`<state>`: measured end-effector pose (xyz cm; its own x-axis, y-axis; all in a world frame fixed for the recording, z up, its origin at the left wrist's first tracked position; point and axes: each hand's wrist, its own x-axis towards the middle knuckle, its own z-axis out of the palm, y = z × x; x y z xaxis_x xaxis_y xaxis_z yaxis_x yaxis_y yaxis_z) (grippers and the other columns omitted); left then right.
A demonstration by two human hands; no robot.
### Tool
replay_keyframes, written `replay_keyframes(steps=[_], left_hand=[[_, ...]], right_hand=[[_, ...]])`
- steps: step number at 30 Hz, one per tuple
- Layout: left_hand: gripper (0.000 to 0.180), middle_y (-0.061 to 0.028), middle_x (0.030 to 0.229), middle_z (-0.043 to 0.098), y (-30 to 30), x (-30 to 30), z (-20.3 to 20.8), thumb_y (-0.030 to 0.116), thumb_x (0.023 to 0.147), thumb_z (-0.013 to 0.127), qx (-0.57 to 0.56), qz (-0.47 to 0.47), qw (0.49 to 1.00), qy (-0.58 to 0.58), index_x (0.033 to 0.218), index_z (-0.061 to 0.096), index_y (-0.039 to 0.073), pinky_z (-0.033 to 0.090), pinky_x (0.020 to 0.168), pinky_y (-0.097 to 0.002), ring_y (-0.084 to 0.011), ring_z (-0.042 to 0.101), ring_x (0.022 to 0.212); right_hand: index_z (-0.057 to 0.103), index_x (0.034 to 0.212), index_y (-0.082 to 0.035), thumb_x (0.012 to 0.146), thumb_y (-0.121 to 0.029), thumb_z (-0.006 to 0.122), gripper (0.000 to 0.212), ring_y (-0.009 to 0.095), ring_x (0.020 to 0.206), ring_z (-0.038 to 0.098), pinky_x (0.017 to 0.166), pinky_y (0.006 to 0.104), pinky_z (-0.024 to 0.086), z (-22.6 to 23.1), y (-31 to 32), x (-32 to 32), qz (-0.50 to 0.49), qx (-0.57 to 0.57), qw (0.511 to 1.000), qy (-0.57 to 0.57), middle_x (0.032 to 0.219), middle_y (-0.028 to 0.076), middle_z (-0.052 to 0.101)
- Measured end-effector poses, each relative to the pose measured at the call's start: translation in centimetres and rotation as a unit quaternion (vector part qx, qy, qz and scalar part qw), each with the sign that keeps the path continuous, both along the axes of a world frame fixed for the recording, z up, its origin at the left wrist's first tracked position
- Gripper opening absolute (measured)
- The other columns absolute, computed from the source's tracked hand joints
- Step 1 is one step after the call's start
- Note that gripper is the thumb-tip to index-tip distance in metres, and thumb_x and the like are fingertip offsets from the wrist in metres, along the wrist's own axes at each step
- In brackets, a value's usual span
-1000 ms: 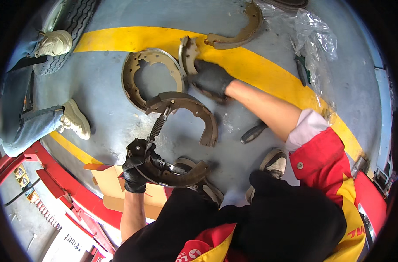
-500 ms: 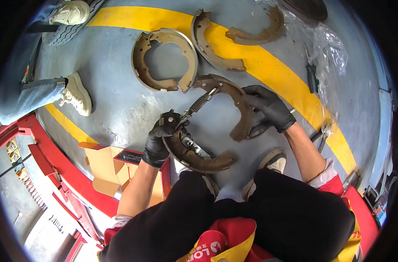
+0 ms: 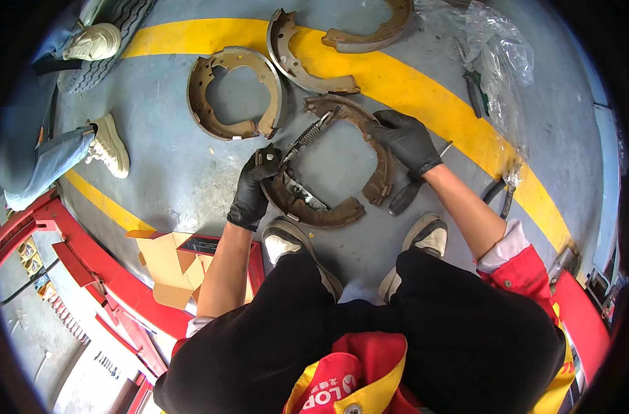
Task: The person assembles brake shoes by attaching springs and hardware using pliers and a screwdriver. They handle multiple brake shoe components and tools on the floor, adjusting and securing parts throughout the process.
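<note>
Two worn brown brake shoes form a rough ring on the floor in front of me. My left hand, in a black glove, grips the upper end of the left brake shoe. My right hand, also gloved, closes round the outer edge of the right brake shoe. A spring-wound strut slants between their upper parts. Along the left shoe's inner side lies a metal lever. Under my right hand is a screwdriver, its black handle showing; whether it is held, I cannot tell.
Farther off lie a paired set of brake shoes and two single ones. Pliers and clear plastic wrap are at right. An opened carton stands by my left forearm. Another person's shoe is at left.
Both hands have moved away from my body with the brake shoes. The left shoe has swung up, so the lower ends of the two shoes now sit closer together.
</note>
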<state>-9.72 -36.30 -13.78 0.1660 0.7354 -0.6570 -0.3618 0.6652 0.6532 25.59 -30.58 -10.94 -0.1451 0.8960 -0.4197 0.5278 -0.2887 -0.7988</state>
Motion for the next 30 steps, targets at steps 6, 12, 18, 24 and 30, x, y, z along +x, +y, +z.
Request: replay_keyframes(steps=[6,12,18,24,30], left_hand=[[0.043,-0.0131,0.104,0.077,1.2,-0.1,1.9,0.035,0.095,0.075,0.11,-0.126,0.919,0.357,0.116,0.073,-0.002,0.055,0.086,-0.0358,-0.0274,0.073,0.093],[0.04,-0.0225,0.098,0.077,3.7,-2.5,5.6,0.039,0.096,0.073,0.186,-0.116,0.814,0.539,0.108,0.076,0.001,0.056,0.08,-0.0425,-0.0357,0.074,0.088],[0.013,-0.0128,0.094,0.076,-0.4,-2.1,3.8,0.007,0.092,0.074,0.332,-0.011,0.784,0.525,0.106,0.076,0.005,0.058,0.079,-0.0353,-0.0236,0.074,0.084],[0.02,-0.0137,0.098,0.073,-2.7,7.8,5.9,0.002,0.084,0.072,0.469,-0.167,0.743,0.446,0.104,0.073,0.005,0.059,0.079,-0.0439,-0.0328,0.071,0.088],[0.019,-0.0172,0.093,0.071,-2.6,8.9,1.9,0.023,0.09,0.069,0.536,-0.402,0.6,0.437,0.094,0.072,0.005,0.055,0.079,-0.051,-0.0378,0.068,0.086]], right_hand=[[0.076,0.118,-0.005,0.094,-0.033,0.074,0.037,0.026,0.098,0.073,0.09,0.0354,0.055,-0.4,-0.9,-0.4,-0.007,0.111,0.993,-0.038,0.106,0.015,0.077],[0.077,0.119,-0.009,0.096,-0.031,0.07,0.033,0.027,0.095,0.074,0.089,0.0358,0.056,0.4,-1.1,1.2,-0.035,0.149,0.988,-0.034,0.104,0.015,0.078],[0.076,0.124,-0.012,0.098,-0.031,0.068,0.034,0.028,0.089,0.076,0.085,0.0372,0.058,3.2,-6.1,6.0,-0.02,0.048,0.992,-0.113,0.11,0.015,0.078],[0.077,0.122,-0.012,0.099,-0.013,0.067,0.026,0.02,0.075,0.072,0.069,0.0312,0.058,2.0,-13.4,10.9,0.103,0.225,0.948,-0.199,0.104,0.009,0.078],[0.076,0.127,-0.015,0.098,-0.023,0.073,0.03,0.018,0.078,0.073,0.068,0.0321,0.057,3.4,-14.6,10.2,-0.087,-0.064,0.984,-0.138,0.102,0.01,0.077]])
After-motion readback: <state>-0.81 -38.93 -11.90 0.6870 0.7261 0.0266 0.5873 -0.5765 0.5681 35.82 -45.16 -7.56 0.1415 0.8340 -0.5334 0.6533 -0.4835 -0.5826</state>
